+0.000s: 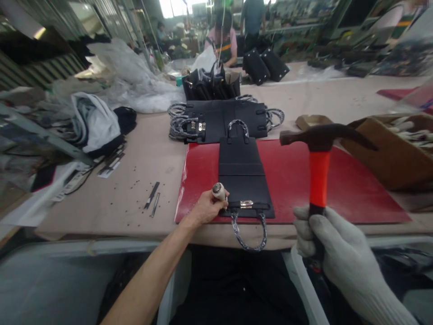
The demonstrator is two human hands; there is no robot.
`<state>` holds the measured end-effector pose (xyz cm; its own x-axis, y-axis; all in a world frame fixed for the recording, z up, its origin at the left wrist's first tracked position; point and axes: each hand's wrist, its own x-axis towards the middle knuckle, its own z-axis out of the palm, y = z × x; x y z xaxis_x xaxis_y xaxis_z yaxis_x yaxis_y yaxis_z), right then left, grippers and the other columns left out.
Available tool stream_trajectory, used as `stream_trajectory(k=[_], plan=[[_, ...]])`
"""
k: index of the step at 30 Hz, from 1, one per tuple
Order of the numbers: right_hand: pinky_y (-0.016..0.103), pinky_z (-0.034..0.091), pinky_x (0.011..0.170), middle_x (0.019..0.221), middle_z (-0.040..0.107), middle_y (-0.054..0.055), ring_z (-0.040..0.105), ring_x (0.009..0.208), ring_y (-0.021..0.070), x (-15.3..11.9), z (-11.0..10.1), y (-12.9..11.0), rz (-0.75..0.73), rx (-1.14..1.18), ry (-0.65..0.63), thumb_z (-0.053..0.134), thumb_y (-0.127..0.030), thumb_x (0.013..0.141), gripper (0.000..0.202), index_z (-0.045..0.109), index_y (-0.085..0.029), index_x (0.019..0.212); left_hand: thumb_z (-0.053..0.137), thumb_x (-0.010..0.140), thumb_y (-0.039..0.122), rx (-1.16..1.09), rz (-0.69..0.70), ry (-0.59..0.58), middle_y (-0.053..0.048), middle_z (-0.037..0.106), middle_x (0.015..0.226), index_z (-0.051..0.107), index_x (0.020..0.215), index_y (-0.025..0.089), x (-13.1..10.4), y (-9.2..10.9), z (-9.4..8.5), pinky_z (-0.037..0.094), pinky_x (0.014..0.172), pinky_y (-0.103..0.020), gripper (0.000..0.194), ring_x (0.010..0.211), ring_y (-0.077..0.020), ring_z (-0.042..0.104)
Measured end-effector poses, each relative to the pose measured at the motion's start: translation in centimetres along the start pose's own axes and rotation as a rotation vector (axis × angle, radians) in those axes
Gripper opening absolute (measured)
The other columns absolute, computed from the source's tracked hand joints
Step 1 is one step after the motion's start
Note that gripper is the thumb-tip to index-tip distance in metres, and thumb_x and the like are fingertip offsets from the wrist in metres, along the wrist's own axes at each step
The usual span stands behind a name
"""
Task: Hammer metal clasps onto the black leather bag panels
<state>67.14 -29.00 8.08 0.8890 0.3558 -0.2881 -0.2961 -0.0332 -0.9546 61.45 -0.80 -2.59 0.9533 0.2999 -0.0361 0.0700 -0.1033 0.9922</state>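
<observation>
A black leather bag panel [241, 158] with wrapped handles at both ends and a metal clasp [246, 204] lies flat on a red board [287, 180]. Bare, my left hand [206, 207] grips a small tool with a pale, rounded top [219, 191], upright at the panel's lower left corner; its lower end is hidden. On the right, my right hand [333, 234], in a whitish glove, is closed round the handle of a claw hammer [320, 176], raised above the board with its dark head uppermost.
More black panels [219, 119] with wrapped handles lie behind the board. Two slim tools [154, 198] rest on the table [142, 158] at left among tiny bits. An open cardboard box [385, 153] stands at right. People [223, 38] are at the back.
</observation>
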Motion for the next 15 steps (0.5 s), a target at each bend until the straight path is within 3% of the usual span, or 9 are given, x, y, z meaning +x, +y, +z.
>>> stream_trajectory(k=[6,15], plan=[[0.021,0.034,0.040,0.063,0.049,-0.006,0.041,0.044,0.0085,0.3,-1.3,3.0,0.116,0.055,0.098,0.077,-0.055,0.083,0.038,0.063,-0.023,0.100,0.073,0.073,0.024,-0.028,0.032,0.032,-0.011,0.076,0.109,0.072,0.096,0.015,0.0,-0.6,-0.8,0.058,0.088,-0.037,0.024,0.099,-0.0242,0.071],[0.022,0.027,0.036,0.054,0.045,-0.006,0.040,0.042,0.0106,-0.4,-2.7,6.7,0.315,-0.130,0.162,0.073,-0.061,0.085,0.043,0.054,-0.023,0.082,0.069,0.078,0.021,0.111,0.084,0.144,-0.009,0.076,0.112,0.072,0.097,0.018,-1.1,-0.2,0.6,0.058,0.097,-0.040,0.020,0.107,-0.0248,0.072]])
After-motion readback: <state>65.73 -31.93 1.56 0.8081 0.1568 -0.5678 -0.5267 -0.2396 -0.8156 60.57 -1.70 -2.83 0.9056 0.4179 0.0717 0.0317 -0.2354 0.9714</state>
